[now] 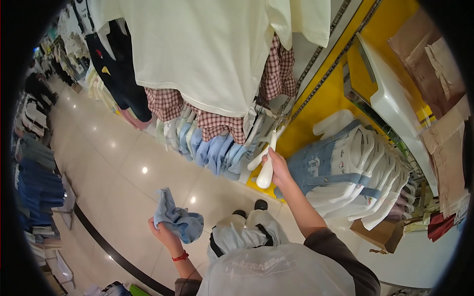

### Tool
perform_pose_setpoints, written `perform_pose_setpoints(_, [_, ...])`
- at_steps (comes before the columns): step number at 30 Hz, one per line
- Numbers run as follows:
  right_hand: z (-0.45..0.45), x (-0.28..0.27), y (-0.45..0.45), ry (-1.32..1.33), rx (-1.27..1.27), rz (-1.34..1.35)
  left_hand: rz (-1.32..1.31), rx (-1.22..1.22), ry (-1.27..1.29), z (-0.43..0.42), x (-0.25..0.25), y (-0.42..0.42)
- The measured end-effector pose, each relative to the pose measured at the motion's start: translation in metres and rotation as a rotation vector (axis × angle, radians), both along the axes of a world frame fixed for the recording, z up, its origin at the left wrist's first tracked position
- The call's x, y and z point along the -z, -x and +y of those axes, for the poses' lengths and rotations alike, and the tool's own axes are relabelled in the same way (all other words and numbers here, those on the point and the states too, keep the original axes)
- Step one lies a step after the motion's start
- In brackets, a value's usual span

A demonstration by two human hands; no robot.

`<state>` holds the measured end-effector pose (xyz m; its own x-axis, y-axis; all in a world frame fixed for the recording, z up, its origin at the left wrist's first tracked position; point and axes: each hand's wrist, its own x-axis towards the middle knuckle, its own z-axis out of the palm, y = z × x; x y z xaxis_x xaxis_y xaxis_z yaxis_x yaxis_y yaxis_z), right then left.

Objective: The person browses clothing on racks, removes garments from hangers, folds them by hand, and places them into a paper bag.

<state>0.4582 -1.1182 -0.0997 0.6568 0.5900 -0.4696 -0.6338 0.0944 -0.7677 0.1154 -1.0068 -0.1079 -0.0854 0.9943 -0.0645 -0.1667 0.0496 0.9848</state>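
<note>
Down at the left, my left hand (165, 236) is closed on a crumpled light blue garment (178, 217), which hangs above the tiled floor. My right hand (278, 167) grips a white clothes hanger (265, 173) by one arm, close to the wall rail. The hanger's metal hook is up near the rack fitting; whether it touches it, I cannot tell. Just above hang a cream T-shirt (197, 44) and red checked shorts (217, 127). Right of that hand is a row of white tops with blue denim straps (335, 167).
Small blue garments (210, 153) hang on a low rail ahead. A white shelf (395, 108) juts from the yellow wall (363, 74) on the right. A cardboard box (377, 234) sits below it. Folded jeans (42, 185) line the left side, beyond the tiled aisle (123, 197).
</note>
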Motion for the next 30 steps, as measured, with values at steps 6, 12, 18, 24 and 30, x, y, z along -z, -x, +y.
perform_pose_setpoints(6, [0.025,0.037,-0.006,0.039,0.025,-0.006,-0.014,-0.010,-0.016,-0.008,0.003,0.023])
perform_pose_setpoints(12, [0.011,0.078,0.000,0.297,-0.269,-0.213,0.001,0.072,0.016,-0.018,0.000,0.027])
perform_pose_setpoints(18, [-0.042,0.087,0.031,0.469,-0.547,-0.842,0.019,0.596,0.045,-0.024,0.001,0.014])
perform_pose_setpoints(24, [-0.059,-0.053,0.110,0.054,-0.657,-1.383,0.134,1.331,-0.143,-0.045,-0.041,-0.057])
perform_pose_setpoints(30, [-0.100,-0.047,0.111,0.111,-0.742,-1.362,0.073,1.361,-0.224,-0.071,-0.051,-0.099])
